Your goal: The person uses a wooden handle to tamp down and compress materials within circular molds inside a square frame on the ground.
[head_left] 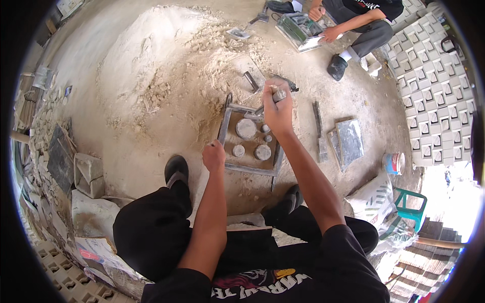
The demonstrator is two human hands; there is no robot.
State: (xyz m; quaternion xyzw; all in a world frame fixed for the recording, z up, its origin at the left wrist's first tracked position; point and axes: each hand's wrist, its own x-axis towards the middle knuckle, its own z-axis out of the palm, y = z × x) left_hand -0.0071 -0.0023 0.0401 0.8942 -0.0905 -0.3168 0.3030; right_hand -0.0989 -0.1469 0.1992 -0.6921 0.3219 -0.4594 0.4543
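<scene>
On the ground between my feet lies a rectangular mold frame (249, 169) filled with sandy mix. Several round grey discs sit in it, the largest disc (246, 129) toward the far side. My left hand (214, 155) is closed on the frame's left side. My right hand (278, 108) is wrapped round a trowel-like tool (279, 95) with a thick round handle, above the frame's far right corner. The tool's lower end reaches toward the far edge and is partly hidden by my hand.
Beyond the frame lie a short metal tube (251, 82) and a sandy heap (161, 45). A long flat tool (319, 134) and grey plates (346, 144) lie to the right. Another person's hands (331, 34) work at a second mold (298, 33). Pale blocks (429, 91) are stacked at far right.
</scene>
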